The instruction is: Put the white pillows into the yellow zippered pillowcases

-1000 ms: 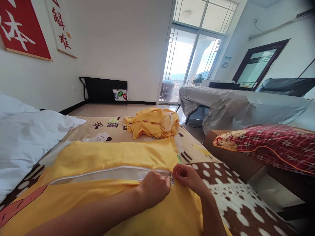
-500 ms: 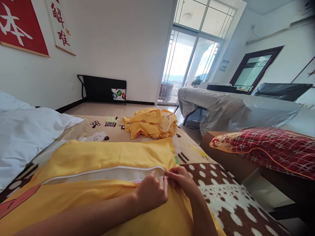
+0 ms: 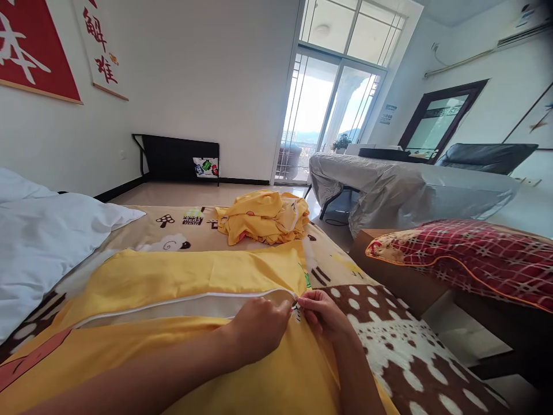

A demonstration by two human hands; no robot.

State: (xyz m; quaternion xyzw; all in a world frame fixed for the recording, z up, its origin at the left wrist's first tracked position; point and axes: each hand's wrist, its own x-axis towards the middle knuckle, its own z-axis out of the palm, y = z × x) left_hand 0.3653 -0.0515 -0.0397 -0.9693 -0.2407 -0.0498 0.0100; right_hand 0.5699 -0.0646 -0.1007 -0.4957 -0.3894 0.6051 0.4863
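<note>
A yellow pillowcase lies across the bed in front of me, with a long open slit showing the white pillow inside. My left hand is closed, pinching the fabric at the right end of the slit. My right hand is closed too, pinching the same end from the other side; the two hands almost touch. What sits between the fingertips looks like a small zipper pull, too small to be sure.
A crumpled yellow cloth lies further up the patterned bedsheet. A white duvet sits at the left. A red plaid pillow rests on a box at the right. A covered couch stands beyond.
Both hands stay together at the slit's right end, with only small finger movements. The view has shifted slightly.
</note>
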